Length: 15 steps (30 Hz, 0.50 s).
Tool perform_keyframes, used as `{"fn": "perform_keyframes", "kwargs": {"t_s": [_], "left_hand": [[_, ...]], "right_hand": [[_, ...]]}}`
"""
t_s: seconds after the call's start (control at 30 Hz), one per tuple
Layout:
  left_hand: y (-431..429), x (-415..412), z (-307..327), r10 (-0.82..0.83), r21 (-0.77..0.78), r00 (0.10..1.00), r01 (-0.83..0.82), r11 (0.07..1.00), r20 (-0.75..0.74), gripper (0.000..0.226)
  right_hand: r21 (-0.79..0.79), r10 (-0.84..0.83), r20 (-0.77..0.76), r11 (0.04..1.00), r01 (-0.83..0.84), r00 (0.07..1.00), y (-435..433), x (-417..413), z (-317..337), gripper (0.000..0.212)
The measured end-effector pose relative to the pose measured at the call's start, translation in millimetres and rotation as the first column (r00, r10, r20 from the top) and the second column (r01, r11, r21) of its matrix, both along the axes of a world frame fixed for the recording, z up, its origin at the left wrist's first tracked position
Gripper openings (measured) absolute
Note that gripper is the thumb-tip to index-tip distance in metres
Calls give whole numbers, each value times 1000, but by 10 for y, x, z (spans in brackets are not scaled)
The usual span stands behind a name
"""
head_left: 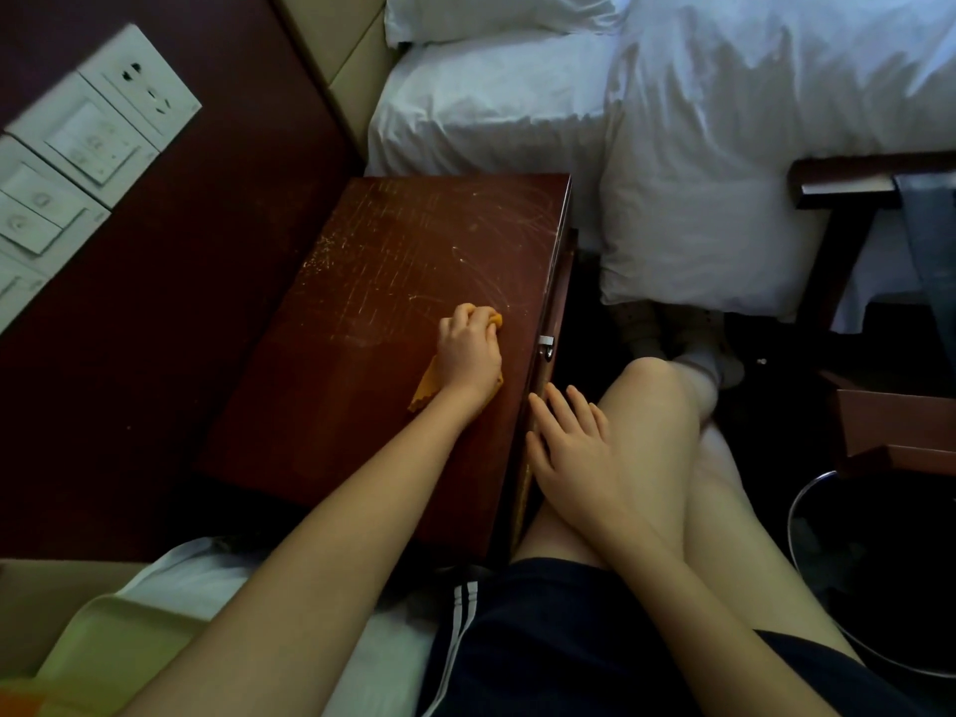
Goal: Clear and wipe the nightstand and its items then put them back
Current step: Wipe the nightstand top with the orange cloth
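White bed (724, 121) fills the top right, duvet hanging over its side toward the floor. Pillow (491, 12) sits at the head end.

Dark red-brown nightstand (362, 302) stands against the bed's side, with its back edge at the dark wall. The top is bare except for hand and cloth, and has pale scratches and streaks, mostly on the half toward the bed.

Switch and socket panel (77, 142) is on the wall behind the nightstand. A round dark bin (794, 514) is on the floor at the right, well apart from the nightstand. Pale green tray (119, 644) lies on white bedding at the bottom left.

The person is seated in dark shorts (543, 639), knees just beside the nightstand front.

Left hand (468, 354) is on the nightstand top near the front edge, about mid-length, fingers curled over an orange cloth (427, 390) and pressing it to the surface. Cloth corners stick out past the fingertips and beside the wrist.

Right hand (569, 447) lies flat with its fingers straight and slightly spread, holding nothing. It rests on the knee, fingertips touching the nightstand's front edge.

Metal drawer handle (546, 344) is on the front face, just beyond the right fingertips.
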<state>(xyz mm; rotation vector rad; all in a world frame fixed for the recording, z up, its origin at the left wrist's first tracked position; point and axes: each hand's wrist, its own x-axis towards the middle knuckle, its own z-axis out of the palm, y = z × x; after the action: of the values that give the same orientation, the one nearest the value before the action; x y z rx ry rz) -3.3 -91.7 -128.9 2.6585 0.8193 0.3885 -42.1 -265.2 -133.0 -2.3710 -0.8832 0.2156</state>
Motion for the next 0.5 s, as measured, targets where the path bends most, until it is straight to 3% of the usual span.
{"fn": "perform_keyframes", "kwargs": {"t_s": [0.13,0.37,0.5], "left_hand": [[-116,134,21,13,6,1000,-13,1000,-6,29],[-173,-273,15,-394,5,919,394,919,1,28],[-17,-391,-12,-339,9,941,339,941,-9,28]], "right_hand": [[12,-8,11,1000,8,1000,-8,-6,9,45],[26,-12,0,1000,12,1000,-1,8,1,45],[18,-16,-3,1000,16,1000,4,6,1,46]]}}
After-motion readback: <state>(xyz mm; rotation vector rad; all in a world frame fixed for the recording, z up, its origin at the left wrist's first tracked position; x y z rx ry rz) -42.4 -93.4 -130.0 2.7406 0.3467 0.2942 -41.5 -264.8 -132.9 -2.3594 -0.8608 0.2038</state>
